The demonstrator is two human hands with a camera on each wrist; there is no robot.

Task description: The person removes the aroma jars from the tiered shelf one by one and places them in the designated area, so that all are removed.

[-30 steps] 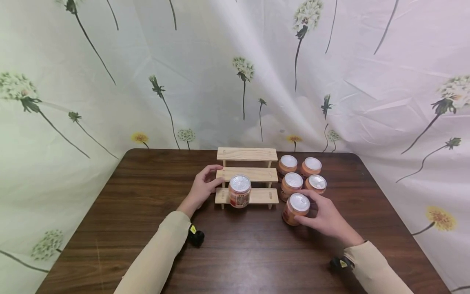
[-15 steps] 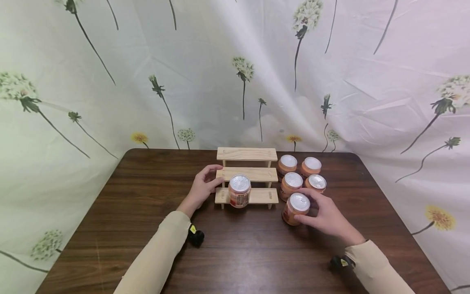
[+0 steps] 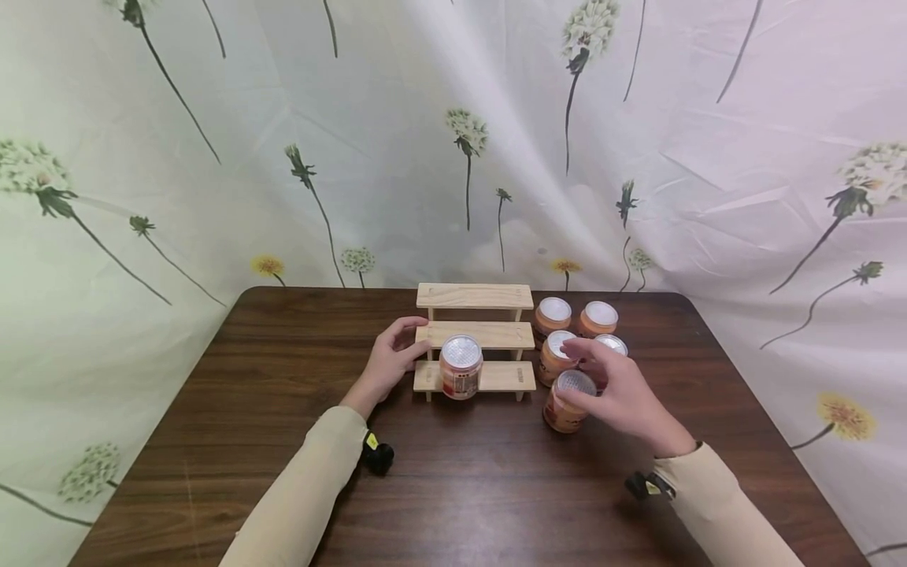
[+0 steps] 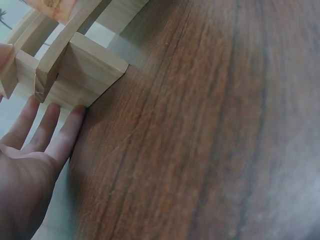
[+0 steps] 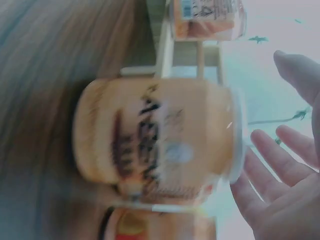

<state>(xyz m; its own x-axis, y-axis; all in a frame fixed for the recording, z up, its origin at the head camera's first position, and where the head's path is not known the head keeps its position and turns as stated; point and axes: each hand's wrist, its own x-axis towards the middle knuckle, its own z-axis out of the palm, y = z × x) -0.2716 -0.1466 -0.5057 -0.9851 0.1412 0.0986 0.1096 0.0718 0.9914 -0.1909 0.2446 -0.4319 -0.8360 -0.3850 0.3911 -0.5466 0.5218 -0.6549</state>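
A small three-step wooden rack (image 3: 476, 336) stands at the table's far side. One orange jar with a silver lid (image 3: 461, 378) sits on its lowest step. My left hand (image 3: 386, 364) rests at the rack's left end; in the left wrist view its straight fingers (image 4: 47, 127) touch the wooden side. Over the nearest loose jar (image 3: 562, 416) hovers my right hand (image 3: 627, 398), thumb and fingers spread. In the right wrist view this jar (image 5: 165, 132) stands upright on the table, with the fingers beside its lid and not wrapped round it.
Several more orange jars (image 3: 553, 315) are grouped right of the rack, partly behind my right hand. The dark wood table (image 3: 453, 488) reaches back to a curtain (image 3: 397, 142) printed with dandelions.
My right hand has let go of the nearest jar and risen a little above it, towards the jars behind. That jar stays in place, and my left hand has not moved.
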